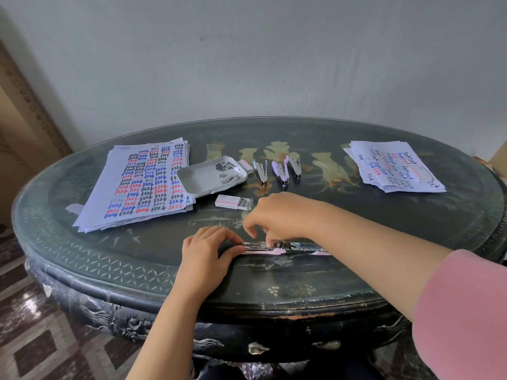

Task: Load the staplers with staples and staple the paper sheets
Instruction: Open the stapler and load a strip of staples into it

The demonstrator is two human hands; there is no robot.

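Note:
A pink stapler [285, 248] lies opened flat on the dark table near the front edge. My left hand [211, 248] pinches its left end. My right hand [277, 215] hovers over its middle, fingertips down on the metal staple channel; whether they hold staples is hidden. Three more staplers [279, 170] lie open behind, beside a white tray [203, 182] with loose staple strips. An open staple box [233, 202] sits in front of the tray. A large stack of written paper sheets [140, 185] lies at left, a smaller stack [392, 165] at right.
A second small staple box [245, 165] lies behind the tray, and another box [421, 172] rests on the right stack. The oval table [109, 259] has a glass top and stands against a grey wall. Patterned floor shows at lower left.

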